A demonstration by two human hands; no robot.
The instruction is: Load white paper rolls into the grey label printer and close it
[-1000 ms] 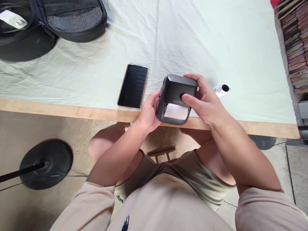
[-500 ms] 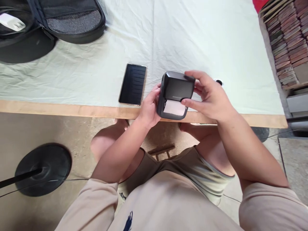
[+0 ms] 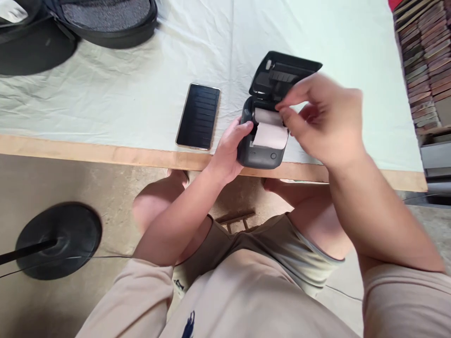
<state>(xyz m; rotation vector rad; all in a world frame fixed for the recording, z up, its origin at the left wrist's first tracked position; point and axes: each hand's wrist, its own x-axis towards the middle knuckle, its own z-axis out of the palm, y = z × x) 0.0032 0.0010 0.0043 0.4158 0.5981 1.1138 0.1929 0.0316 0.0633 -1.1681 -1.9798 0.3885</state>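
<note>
A small dark printer (image 3: 261, 152) is sitting at the near edge of the table (image 3: 105, 155), with its lid (image 3: 282, 75) standing open and tilted away from the person. Inside it a paper roll (image 3: 269, 126) is lying, with a white strip trailing forward over the front of the body. The left hand (image 3: 229, 150) is gripping the printer's left side, fingers curled around the casing and the thumb resting on the top left corner beside the roll. The right hand (image 3: 324, 119) is hovering over the right side, its thumb and forefinger pinched narrowly together right at the right end of the roll; whether they are actually gripping the paper cannot be told, since the hand is blurred. The hand is also hiding the printer's right edge and part of the lid. No writing on the printer can be read. A phone (image 3: 198, 116) with a dark screen is lying flat just to the left, on the pale cloth (image 3: 141, 84) covering the table. A black bag (image 3: 105, 23) is lying at the far left, cut off by the top edge. A round black stand base (image 3: 58, 239) is resting on the floor below.
</note>
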